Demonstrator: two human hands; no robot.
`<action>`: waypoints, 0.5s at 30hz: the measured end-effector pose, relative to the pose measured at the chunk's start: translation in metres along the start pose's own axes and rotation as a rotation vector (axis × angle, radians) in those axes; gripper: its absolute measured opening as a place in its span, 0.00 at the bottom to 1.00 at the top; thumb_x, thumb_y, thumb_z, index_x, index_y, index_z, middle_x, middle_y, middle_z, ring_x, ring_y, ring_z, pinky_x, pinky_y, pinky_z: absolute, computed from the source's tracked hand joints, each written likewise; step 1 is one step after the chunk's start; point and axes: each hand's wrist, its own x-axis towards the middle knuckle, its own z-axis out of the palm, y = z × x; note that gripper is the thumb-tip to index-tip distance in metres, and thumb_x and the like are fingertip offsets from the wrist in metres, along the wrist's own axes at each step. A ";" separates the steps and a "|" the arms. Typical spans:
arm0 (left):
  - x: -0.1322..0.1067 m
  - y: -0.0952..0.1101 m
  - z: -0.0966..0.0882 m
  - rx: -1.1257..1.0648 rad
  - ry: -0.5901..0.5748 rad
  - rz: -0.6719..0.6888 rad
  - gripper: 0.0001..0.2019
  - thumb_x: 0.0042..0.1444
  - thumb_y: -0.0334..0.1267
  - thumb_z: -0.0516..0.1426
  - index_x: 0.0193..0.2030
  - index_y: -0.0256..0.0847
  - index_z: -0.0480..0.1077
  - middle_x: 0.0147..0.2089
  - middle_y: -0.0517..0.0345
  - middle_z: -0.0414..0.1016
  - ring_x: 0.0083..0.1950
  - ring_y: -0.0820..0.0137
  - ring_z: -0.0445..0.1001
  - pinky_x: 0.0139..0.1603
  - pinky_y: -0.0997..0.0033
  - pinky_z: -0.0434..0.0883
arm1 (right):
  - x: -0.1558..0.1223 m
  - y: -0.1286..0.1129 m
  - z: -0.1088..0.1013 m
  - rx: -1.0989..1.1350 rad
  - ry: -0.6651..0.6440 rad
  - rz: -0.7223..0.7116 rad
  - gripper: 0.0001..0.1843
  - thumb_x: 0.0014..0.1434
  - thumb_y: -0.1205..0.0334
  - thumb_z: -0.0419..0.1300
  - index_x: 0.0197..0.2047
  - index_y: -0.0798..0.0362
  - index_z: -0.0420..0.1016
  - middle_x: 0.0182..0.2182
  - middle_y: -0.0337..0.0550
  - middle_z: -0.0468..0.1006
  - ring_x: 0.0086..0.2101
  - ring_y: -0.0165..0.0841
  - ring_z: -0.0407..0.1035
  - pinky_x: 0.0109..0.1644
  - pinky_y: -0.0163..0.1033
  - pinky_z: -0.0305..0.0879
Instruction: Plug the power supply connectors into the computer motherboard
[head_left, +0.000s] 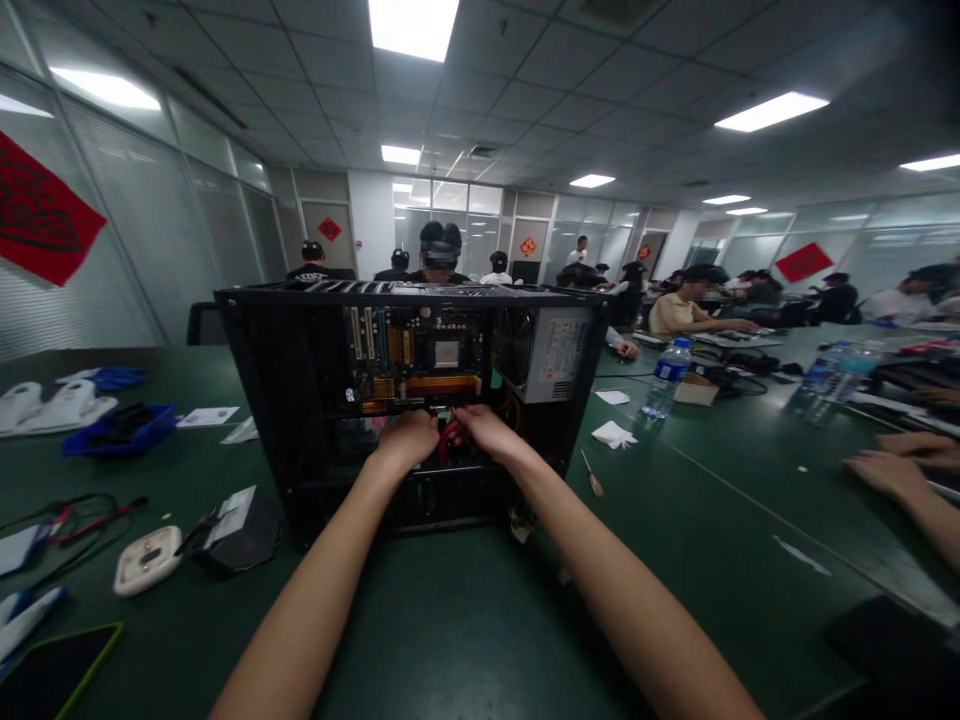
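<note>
A black computer case (264,400) stands in front of me with its side off. Inside it are a motherboard (465,330) with a bare square processor (448,353) and orange slots, and a power supply (559,350) with a fan at the right. Both my hands reach into the lower middle of the case. A red cable (444,445) runs between them. The fingers of my right hand (482,430) are closed on this cable. My left hand (409,438) is closed just beside it, its fingertips turned away, so what they grip is hidden.
To the left lie a blue tray (161,420) with black parts, a black boxy part (238,530), a beige square object (148,560) and a phone (60,670). At right are a screwdriver (592,475), a tissue (615,434) and a water bottle (667,380). Another person's hands (892,470) rest farther right.
</note>
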 end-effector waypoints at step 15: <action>-0.001 -0.008 0.002 -0.029 0.002 0.082 0.23 0.67 0.43 0.43 0.48 0.35 0.77 0.51 0.36 0.80 0.52 0.57 0.79 0.44 0.67 0.70 | 0.020 0.003 0.019 0.258 -0.030 0.240 0.20 0.71 0.70 0.42 0.28 0.55 0.63 0.17 0.37 0.64 0.18 0.27 0.61 0.24 0.32 0.54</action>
